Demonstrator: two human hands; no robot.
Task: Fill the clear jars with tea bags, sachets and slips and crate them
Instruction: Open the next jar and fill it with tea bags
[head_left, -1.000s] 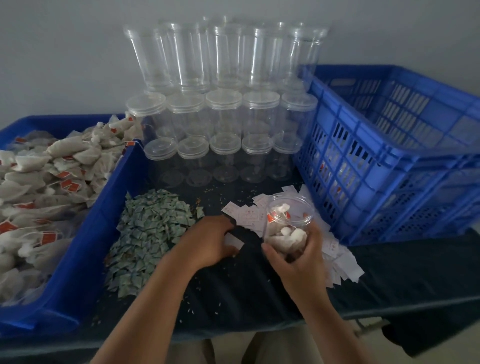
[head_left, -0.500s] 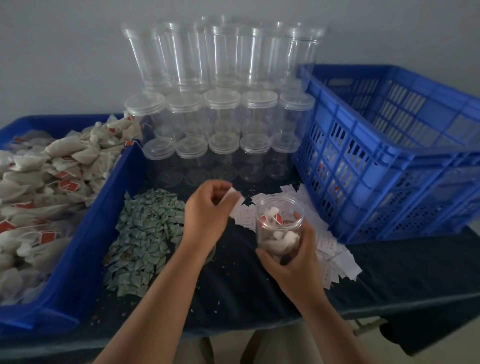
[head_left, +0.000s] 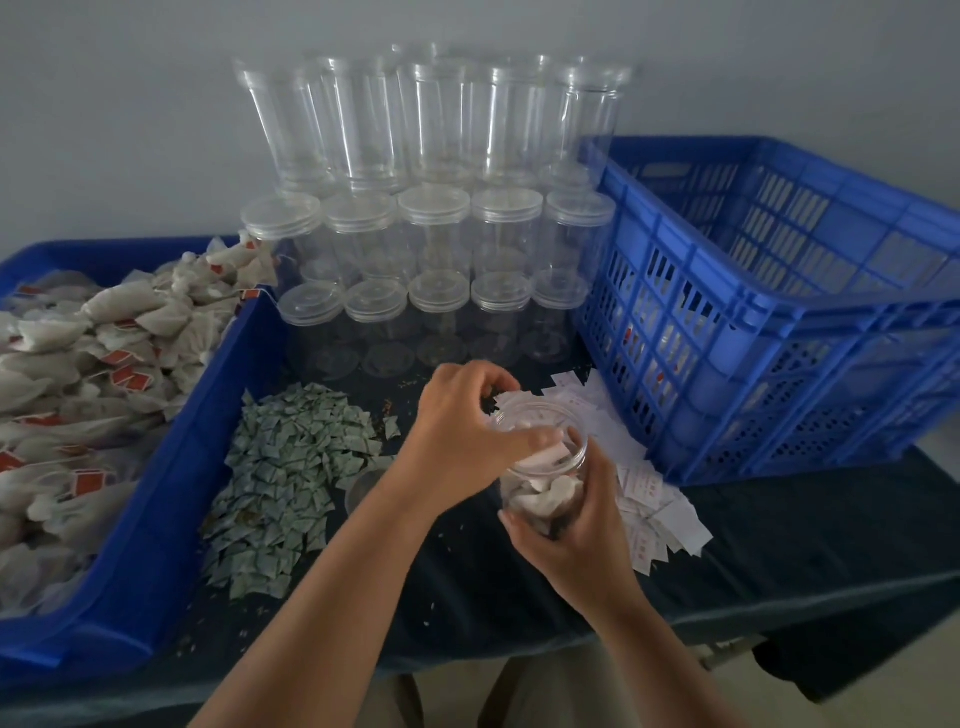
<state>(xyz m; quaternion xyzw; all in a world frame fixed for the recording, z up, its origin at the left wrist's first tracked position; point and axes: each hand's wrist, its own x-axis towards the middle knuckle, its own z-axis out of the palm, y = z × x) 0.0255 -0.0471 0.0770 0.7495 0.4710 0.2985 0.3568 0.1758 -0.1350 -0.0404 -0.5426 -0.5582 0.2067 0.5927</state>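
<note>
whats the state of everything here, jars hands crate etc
jar, lid off, part filled with tea bags
left hand, pinching a slip into the jar mouth
right hand, gripping the jar
stacked jars, empty, lower rows lidded
crate, upright, contents hard to tell
tray, heaped with tea bags
sachets, loose pile
loose slips, scattered by the crate

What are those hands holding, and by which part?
The right hand grips the open jar round its lower wall. The left hand pinches a white slip at the jar's mouth.
</note>
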